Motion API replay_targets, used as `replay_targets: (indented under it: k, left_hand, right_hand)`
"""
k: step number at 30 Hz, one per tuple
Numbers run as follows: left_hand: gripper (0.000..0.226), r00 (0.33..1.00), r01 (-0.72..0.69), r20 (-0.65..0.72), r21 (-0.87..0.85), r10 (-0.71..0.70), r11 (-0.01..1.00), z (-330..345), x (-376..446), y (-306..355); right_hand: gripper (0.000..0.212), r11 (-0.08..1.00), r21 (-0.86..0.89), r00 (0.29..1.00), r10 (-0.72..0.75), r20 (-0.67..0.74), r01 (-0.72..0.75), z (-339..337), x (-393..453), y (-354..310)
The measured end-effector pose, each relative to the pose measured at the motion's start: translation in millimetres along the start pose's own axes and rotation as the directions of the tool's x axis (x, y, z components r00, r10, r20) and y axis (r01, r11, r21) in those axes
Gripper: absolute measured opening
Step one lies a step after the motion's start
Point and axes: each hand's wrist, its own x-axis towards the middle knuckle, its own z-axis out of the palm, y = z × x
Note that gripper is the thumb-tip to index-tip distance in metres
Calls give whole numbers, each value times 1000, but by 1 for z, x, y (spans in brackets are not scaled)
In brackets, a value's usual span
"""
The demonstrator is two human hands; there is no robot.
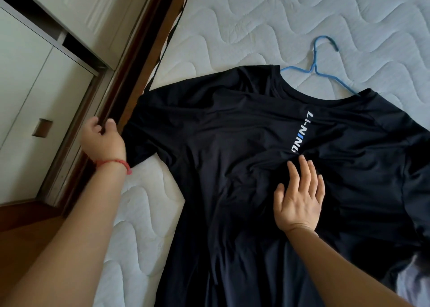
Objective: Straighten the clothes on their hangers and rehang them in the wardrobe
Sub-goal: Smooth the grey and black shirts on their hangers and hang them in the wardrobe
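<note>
Black Li-Ning T-shirt [232,155] lies spread mid-frame on the quilted white mattress [302,16], blue wire hanger [318,67] poking from its collar. Left hand [102,141] pinches the sleeve edge; right hand [300,195] presses flat, fingers straight. White wardrobe [35,85] upper left, wooden bed frame [139,58] between.

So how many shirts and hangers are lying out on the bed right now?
Black T-shirts: 1, the black T-shirt, spread on the mattress
Blue hangers: 1, the blue hanger, its arms running into the collar
Total: 2
</note>
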Motion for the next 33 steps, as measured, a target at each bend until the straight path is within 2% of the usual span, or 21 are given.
replay_targets:
  k: [3,5,8,10,14,16,18,20,23,26,30,32,33]
  left_hand:
    - [42,979,-198,49,24,196,980,-5,-59,-20]
    - [39,965,-234,129,30,228,972,-13,-103,-38]
    - [34,958,-192,232,83,168,978,-31,-157,-67]
    - [30,928,-237,320,112,191,965,-45,-178,-85]
    - [24,874,-256,456,134,170,958,-59,-188,-94]
    - [29,852,-258,505,180,136,949,-61,-188,-95]
    - [32,824,-249,560,225,84,942,-59,-186,-99]
    - [29,793,-289,602,246,88,925,-57,-184,-105]
    - [23,813,-271,576,240,88,932,-61,-182,-108]
    - [36,891,-230,438,216,117,949,-80,-168,-112]
    - [35,944,-236,285,233,165,943,-110,-144,-120]
    - [35,941,-239,300,257,157,936,-118,-141,-125]
    - [36,941,-195,322,257,107,946,-120,-142,-127]
  right_hand:
    - [52,1000,3,1000,1,2,-1,-1,0,0]
    - [52,1000,8,1000,0,1,0,-2,0,0]
    - [52,999,33,1000,9,5,-9,-4,0,0]
    - [52,998,56,1000,11,-3,-11,-6,-2,0]
    - [58,989,146,999,20,25,-24,-14,-3,0]
    - [59,974,224,998,-3,68,-13,-22,-7,2]
    - [55,946,323,994,0,111,-37,-33,-21,8]
    - [49,938,333,991,62,122,-99,-43,-54,20]
    - [46,952,229,977,180,113,-202,-53,-118,49]
    - [49,947,154,957,269,109,-283,-61,-163,79]
    - [47,874,197,894,421,154,-445,-74,-188,98]
    - [51,818,234,851,503,153,-525,-79,-191,98]
    - [53,782,256,823,549,146,-568,-81,-191,96]
